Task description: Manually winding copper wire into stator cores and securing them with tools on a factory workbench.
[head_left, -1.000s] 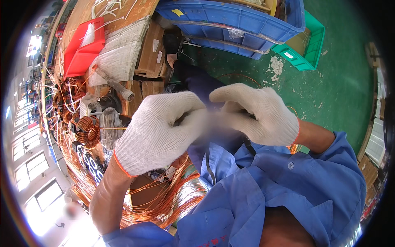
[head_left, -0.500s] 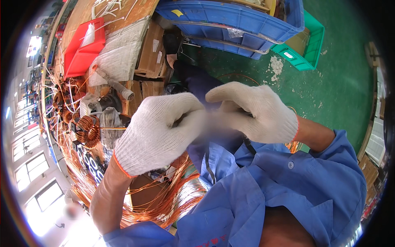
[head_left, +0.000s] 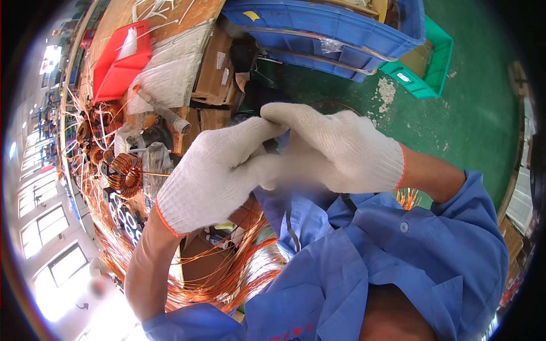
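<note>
My left hand [head_left: 210,176] and my right hand [head_left: 355,150] wear white knitted gloves with orange hems and meet in front of my chest. Both are closed, with fingers curled and the upper fingertips touching. A blurred patch covers the lower fingertips, so whatever lies between them, if anything, is hidden. Left of my left glove sits a copper-wound ring coil [head_left: 126,174], its straight wire pointing toward the glove. Below my left wrist spreads a large bundle of loose copper wires [head_left: 239,273].
A red bin [head_left: 122,59] and a wrapped tube [head_left: 162,108] rest on the bench at left, near several more coils [head_left: 94,133]. Cardboard boxes [head_left: 213,74] stand at the bench edge. Stacked blue crates [head_left: 335,28] and a green crate [head_left: 443,62] occupy the far floor.
My right hand has shifted left and up, and its upper fingertips now touch my left hand's. The gap that showed between them has closed. The view has shifted slightly.
</note>
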Demonstrator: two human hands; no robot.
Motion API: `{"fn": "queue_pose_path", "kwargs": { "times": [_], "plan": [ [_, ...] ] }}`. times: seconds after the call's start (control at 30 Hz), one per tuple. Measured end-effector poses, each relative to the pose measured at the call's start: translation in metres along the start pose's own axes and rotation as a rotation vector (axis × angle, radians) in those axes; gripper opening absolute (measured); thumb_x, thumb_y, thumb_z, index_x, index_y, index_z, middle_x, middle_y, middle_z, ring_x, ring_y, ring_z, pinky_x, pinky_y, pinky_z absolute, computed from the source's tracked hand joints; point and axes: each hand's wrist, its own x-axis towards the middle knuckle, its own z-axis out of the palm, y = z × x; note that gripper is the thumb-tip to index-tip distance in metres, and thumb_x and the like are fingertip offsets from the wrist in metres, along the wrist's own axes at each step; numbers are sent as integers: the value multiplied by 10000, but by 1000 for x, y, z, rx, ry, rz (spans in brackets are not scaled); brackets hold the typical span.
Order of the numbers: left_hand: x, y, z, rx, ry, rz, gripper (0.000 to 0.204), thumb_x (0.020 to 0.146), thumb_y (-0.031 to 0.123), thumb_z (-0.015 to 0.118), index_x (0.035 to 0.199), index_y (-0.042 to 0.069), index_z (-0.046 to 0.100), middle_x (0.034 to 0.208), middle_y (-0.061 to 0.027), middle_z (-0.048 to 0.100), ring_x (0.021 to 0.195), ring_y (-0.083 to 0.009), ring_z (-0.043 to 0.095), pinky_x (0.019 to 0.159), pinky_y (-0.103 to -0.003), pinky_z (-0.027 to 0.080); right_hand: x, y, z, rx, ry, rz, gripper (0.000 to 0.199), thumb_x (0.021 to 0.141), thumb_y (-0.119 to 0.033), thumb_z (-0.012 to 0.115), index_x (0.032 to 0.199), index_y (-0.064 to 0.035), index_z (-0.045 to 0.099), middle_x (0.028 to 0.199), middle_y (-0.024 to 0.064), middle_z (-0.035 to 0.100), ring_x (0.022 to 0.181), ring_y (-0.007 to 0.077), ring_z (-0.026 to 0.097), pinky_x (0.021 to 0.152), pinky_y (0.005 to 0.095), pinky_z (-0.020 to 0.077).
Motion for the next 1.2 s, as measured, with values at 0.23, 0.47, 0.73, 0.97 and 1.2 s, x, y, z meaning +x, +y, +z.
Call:
{"fn": "queue_pose_path", "kwargs": {
  "times": [0.23, 0.47, 0.73, 0.97, 1.2],
  "plan": [
    [-24, -13, -26, 227, 12, 85, 526, 875, 152, 808, 1357, -14, 680, 1147, -142, 778, 1058, -198, 746, 946, -360, 571, 5, 3, 1, 11, 0, -8, 550, 962, -226, 751, 1442, -92, 519, 917, 140, 784, 828, 379, 766, 679, 479, 582],
    [-21, -11, -15, 78, 64, -13, 246, 933, 98, 731, 1132, -39, 771, 985, -115, 769, 870, -133, 719, 811, -299, 569, 4, 7, 2, -90, -55, -75, 291, 978, -210, 735, 1246, -117, 674, 882, 124, 765, 804, 363, 754, 680, 449, 575],
    [-12, -16, -3, 61, 94, 51, 198, 970, 105, 697, 1063, -57, 767, 899, -98, 741, 824, -109, 673, 764, -299, 545, -1, 14, 8, -46, 21, -164, 171, 962, -193, 754, 1105, -102, 731, 905, 117, 758, 813, 341, 744, 704, 412, 580],
    [-11, -16, -3, 55, 69, 27, 197, 979, 111, 692, 1041, -64, 758, 887, -100, 730, 812, -109, 649, 748, -307, 531, 1, 7, 11, -37, 29, -127, 172, 966, -191, 752, 1105, -96, 720, 906, 133, 763, 829, 347, 751, 703, 415, 583],
    [-13, -13, -4, 77, 67, 28, 208, 972, 128, 702, 1037, -62, 757, 876, -97, 728, 805, -106, 639, 738, -314, 524, 4, 5, 11, -2, 12, -97, 166, 965, -185, 752, 1091, -89, 703, 924, 131, 769, 839, 339, 758, 697, 405, 586]
  ]
}}
